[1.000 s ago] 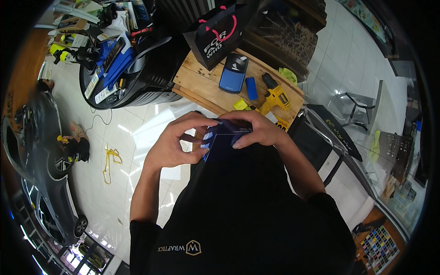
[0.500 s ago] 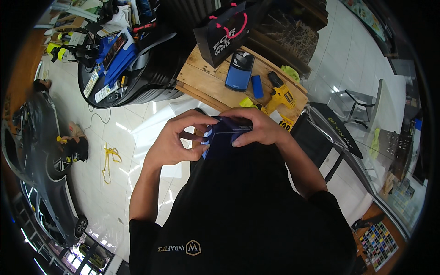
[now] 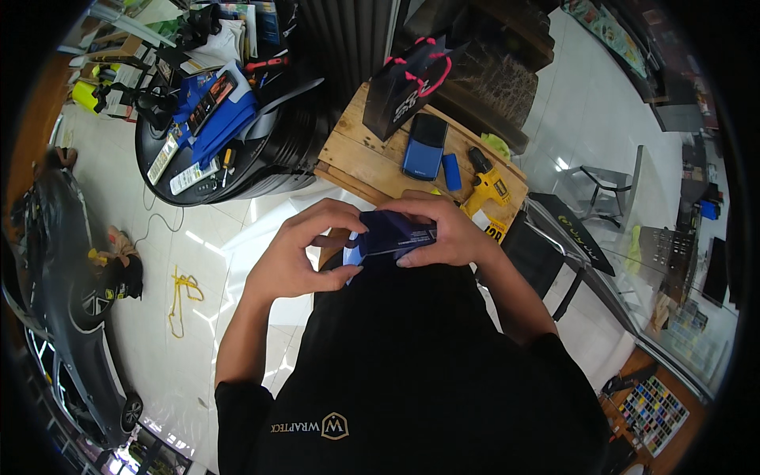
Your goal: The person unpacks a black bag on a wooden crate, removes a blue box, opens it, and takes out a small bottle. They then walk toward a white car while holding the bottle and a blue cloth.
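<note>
A small dark blue box [image 3: 389, 236] with fine print on one face is held up in front of my black shirt. Its left end shows a lighter blue. My left hand [image 3: 299, 249] grips that end between thumb and fingertips, with a gap inside the curl of the fingers. Around the right end, my right hand [image 3: 450, 229] has its fingers along the far edge and its thumb on the near side. What lies inside the box is hidden.
Ahead stands a wooden table [image 3: 348, 150] with a black paper bag [image 3: 396, 99], a blue-and-black flat device [image 3: 424, 148], a small blue block [image 3: 451, 172] and a yellow cordless drill [image 3: 489, 186]. A cluttered round black table [image 3: 253, 162] is left. Another person [image 3: 119, 261] is beside a dark car [image 3: 67, 277].
The box has tilted a little, so its printed face shows more. Both hands keep their hold. The whole view has shifted slightly, with the table's things appearing lower.
</note>
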Demonstrator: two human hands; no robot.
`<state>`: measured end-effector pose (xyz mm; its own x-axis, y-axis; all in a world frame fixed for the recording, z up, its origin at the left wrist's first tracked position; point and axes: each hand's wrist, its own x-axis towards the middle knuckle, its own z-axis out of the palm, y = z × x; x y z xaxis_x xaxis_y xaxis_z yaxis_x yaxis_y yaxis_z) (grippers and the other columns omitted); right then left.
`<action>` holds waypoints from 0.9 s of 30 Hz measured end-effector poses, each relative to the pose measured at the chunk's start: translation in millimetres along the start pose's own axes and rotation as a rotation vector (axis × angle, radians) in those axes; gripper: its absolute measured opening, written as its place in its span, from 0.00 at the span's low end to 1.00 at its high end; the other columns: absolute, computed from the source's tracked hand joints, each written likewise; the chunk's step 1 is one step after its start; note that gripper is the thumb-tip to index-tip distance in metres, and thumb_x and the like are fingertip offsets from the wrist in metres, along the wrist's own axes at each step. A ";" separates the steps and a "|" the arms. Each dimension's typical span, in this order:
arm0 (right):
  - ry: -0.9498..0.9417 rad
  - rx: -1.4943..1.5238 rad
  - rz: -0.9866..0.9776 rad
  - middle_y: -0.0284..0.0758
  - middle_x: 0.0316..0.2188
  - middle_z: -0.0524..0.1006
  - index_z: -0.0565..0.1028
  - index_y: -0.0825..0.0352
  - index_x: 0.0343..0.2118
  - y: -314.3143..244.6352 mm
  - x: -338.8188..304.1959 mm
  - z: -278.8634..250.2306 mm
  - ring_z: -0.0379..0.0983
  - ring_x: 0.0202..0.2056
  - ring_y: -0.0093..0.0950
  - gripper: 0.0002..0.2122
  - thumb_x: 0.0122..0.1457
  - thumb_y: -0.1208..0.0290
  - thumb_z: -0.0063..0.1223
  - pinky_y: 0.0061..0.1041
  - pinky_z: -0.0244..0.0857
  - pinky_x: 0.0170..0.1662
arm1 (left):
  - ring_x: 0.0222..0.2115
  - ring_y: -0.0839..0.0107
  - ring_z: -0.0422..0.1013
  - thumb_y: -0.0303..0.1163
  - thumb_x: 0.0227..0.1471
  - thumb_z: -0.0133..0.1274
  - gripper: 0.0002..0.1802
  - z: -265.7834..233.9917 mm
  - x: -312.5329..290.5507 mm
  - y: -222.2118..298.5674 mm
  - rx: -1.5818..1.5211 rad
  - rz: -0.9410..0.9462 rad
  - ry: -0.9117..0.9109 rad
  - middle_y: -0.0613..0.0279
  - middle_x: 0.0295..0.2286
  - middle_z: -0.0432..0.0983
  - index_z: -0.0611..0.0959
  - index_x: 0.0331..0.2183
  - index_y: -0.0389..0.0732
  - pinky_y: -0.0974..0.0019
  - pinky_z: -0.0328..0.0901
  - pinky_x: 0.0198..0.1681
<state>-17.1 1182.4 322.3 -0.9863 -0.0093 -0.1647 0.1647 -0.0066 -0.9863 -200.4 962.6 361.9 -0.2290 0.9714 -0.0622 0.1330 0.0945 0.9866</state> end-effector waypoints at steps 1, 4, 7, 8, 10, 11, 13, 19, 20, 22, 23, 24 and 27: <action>0.016 -0.032 -0.009 0.38 0.50 0.76 0.75 0.66 0.59 -6.3 2.6 2.2 0.75 0.51 0.33 0.35 0.46 0.65 0.74 0.30 0.67 0.58 | 0.47 0.61 0.77 0.21 0.39 0.68 0.29 -5.3 -0.9 3.4 0.012 0.029 -0.006 0.55 0.48 0.76 0.83 0.48 0.42 0.58 0.77 0.49; 0.068 -0.311 -0.033 0.37 0.48 0.75 0.77 0.61 0.58 -34.3 6.5 8.4 0.74 0.49 0.37 0.34 0.43 0.67 0.74 0.33 0.67 0.56 | 0.49 0.58 0.76 0.23 0.39 0.71 0.32 -20.6 -4.8 7.1 0.016 0.078 -0.033 0.55 0.49 0.75 0.82 0.50 0.42 0.57 0.75 0.52; 0.171 -0.586 -0.185 0.36 0.46 0.74 0.78 0.56 0.56 -46.0 7.0 19.4 0.72 0.48 0.39 0.34 0.40 0.69 0.72 0.37 0.67 0.55 | 0.50 0.55 0.75 0.26 0.38 0.74 0.35 -32.9 -11.7 14.6 0.043 0.101 -0.013 0.55 0.49 0.75 0.82 0.52 0.42 0.55 0.72 0.55; 0.216 -0.663 -0.258 0.35 0.46 0.74 0.79 0.54 0.56 -48.8 7.1 24.8 0.71 0.48 0.39 0.34 0.39 0.70 0.72 0.37 0.67 0.54 | 0.51 0.55 0.74 0.28 0.37 0.75 0.36 -37.0 -15.2 22.9 0.056 0.070 0.005 0.55 0.49 0.75 0.82 0.52 0.42 0.55 0.71 0.55; 0.330 -0.738 -0.335 0.34 0.49 0.73 0.80 0.52 0.54 -45.7 10.9 37.4 0.69 0.53 0.40 0.35 0.34 0.73 0.71 0.40 0.66 0.56 | 0.52 0.54 0.74 0.31 0.35 0.77 0.38 -44.2 -17.3 25.9 0.153 0.129 0.034 0.55 0.50 0.75 0.83 0.52 0.42 0.54 0.69 0.56; 0.385 -0.756 -0.390 0.34 0.50 0.73 0.81 0.52 0.53 -42.5 15.7 44.0 0.69 0.53 0.41 0.35 0.33 0.74 0.71 0.41 0.66 0.56 | 0.52 0.54 0.74 0.32 0.35 0.77 0.38 -47.4 -18.7 24.3 0.240 0.218 0.049 0.56 0.50 0.75 0.83 0.52 0.42 0.53 0.69 0.55; 0.445 -0.838 -0.477 0.35 0.53 0.73 0.81 0.51 0.52 -46.9 20.3 50.1 0.68 0.56 0.43 0.36 0.30 0.76 0.72 0.45 0.65 0.59 | 0.53 0.54 0.72 0.37 0.33 0.77 0.38 -53.3 -23.6 19.4 0.360 0.355 0.084 0.57 0.50 0.75 0.85 0.50 0.41 0.53 0.69 0.55; 0.590 -0.983 -0.642 0.40 0.53 0.74 0.83 0.54 0.44 -57.4 33.8 67.9 0.70 0.55 0.47 0.28 0.32 0.76 0.73 0.52 0.64 0.60 | 0.52 0.58 0.72 0.32 0.48 0.68 0.40 -61.4 -36.7 10.8 -0.205 0.154 0.225 0.51 0.55 0.69 0.72 0.62 0.44 0.56 0.70 0.55; 0.597 -1.009 -0.650 0.40 0.53 0.74 0.83 0.53 0.43 -59.5 36.0 70.1 0.69 0.56 0.47 0.28 0.32 0.76 0.73 0.51 0.64 0.60 | 0.51 0.60 0.73 0.31 0.52 0.65 0.41 -61.4 -36.8 10.2 -0.483 0.014 0.232 0.51 0.55 0.69 0.68 0.65 0.44 0.57 0.70 0.54; 0.607 -1.059 -0.668 0.41 0.53 0.74 0.84 0.52 0.42 -62.5 40.8 73.7 0.68 0.56 0.48 0.27 0.31 0.77 0.72 0.50 0.63 0.60 | 0.48 0.69 0.73 0.29 0.56 0.56 0.41 -58.8 -40.1 18.9 -0.754 -0.251 0.102 0.51 0.54 0.69 0.60 0.68 0.40 0.65 0.73 0.48; 0.623 -1.069 -0.664 0.41 0.53 0.74 0.84 0.52 0.42 -61.7 43.3 76.9 0.68 0.56 0.48 0.28 0.31 0.77 0.71 0.49 0.63 0.59 | 0.48 0.70 0.73 0.29 0.57 0.55 0.39 -53.6 -40.6 22.4 -0.801 -0.263 0.138 0.52 0.53 0.69 0.61 0.67 0.39 0.67 0.74 0.47; 0.638 -1.078 -0.660 0.41 0.53 0.74 0.84 0.52 0.42 -60.8 46.1 79.9 0.67 0.57 0.48 0.28 0.30 0.77 0.71 0.48 0.62 0.59 | 0.47 0.70 0.74 0.29 0.58 0.55 0.37 -50.7 -41.5 25.2 -0.849 -0.275 0.176 0.53 0.52 0.70 0.62 0.66 0.38 0.70 0.75 0.45; 0.648 -1.103 -0.646 0.41 0.53 0.74 0.84 0.52 0.42 -61.8 50.6 86.9 0.67 0.57 0.49 0.28 0.30 0.77 0.71 0.46 0.61 0.59 | 0.45 0.69 0.76 0.30 0.60 0.54 0.31 -51.8 -41.6 20.2 -0.893 -0.267 0.216 0.53 0.50 0.71 0.65 0.62 0.37 0.66 0.78 0.43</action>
<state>-76.5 1095.4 375.6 -0.7633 0.1477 0.6289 -0.1001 0.9347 -0.3410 -238.1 912.8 392.1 -0.3304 0.8723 -0.3605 -0.7135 0.0191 0.7004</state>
